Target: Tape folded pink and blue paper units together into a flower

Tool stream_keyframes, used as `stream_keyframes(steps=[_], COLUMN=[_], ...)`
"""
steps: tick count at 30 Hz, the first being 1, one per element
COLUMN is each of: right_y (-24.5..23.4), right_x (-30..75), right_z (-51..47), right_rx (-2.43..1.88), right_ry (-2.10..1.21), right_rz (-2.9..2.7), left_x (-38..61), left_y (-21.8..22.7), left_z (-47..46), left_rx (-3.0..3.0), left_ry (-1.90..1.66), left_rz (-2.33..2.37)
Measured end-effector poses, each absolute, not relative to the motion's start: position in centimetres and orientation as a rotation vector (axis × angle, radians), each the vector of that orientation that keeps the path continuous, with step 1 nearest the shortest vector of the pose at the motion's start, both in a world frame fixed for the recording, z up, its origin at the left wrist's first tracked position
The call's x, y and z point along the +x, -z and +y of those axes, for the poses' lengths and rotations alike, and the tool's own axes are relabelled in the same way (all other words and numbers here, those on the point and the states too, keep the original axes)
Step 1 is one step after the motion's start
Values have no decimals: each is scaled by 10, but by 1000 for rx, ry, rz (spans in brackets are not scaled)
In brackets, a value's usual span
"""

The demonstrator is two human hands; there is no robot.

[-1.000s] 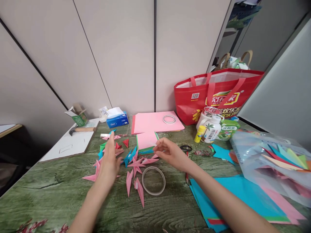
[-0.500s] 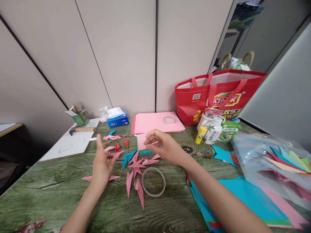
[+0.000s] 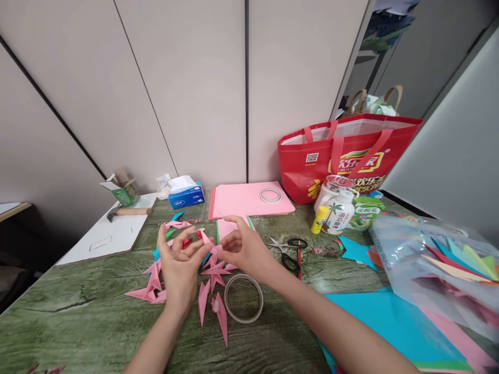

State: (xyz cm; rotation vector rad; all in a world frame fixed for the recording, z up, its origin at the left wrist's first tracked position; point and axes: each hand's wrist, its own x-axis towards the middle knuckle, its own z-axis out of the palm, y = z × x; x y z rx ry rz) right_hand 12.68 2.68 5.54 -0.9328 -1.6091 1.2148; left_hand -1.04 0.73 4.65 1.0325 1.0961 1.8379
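Note:
A small pink folded-paper piece (image 3: 207, 241) is held between my two hands above the table. My left hand (image 3: 180, 270) pinches it from the left between thumb and fingertips, with the index finger raised. On the other side, the fingertips of my right hand (image 3: 247, 250) close on its right end, and part of the piece is hidden by the fingers. Pink folded points (image 3: 153, 291) lie left of my left wrist. Below the hands are two more pink pieces (image 3: 203, 302) and a pink star-like cluster (image 3: 216, 272). A tape roll (image 3: 261, 302) lies flat beside them.
Scissors (image 3: 289, 243) and a red pencil (image 3: 300, 255) lie right of my right hand. Behind stand a tissue box (image 3: 186, 196), pink sheets (image 3: 237, 200), a glue stick (image 3: 319, 220) and a red bag (image 3: 300, 171). Blue paper (image 3: 382, 322) and a plastic bag (image 3: 405, 249) occupy the right.
My hands have come together: the left moved right and the right moved lower, both meeting at the pink piece. The scissors, mostly covered before by my right arm, now show.

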Motion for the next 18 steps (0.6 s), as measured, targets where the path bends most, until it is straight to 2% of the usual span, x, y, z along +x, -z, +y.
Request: stream_keyframes(steps=[8, 11, 15, 18], right_y=[-57, -54, -42, -32], right_x=[135, 140, 134, 121], right_z=[38, 43, 42, 37], right_rx=[-1040, -1128, -1182, -1105], right_ry=[-1057, -945, -951, -1121], right_rz=[-1631, -1737, -1879, -1880], left_x=[-16, -54, -116, -142], left_y=[-33, -44, -47, -32], left_z=[12, 25, 44, 52], left_rx=[1237, 1579, 1779, 1724], left_ry=[-1762, -1719, -1161, -913], left_rz=[1237, 1665, 2455, 2535])
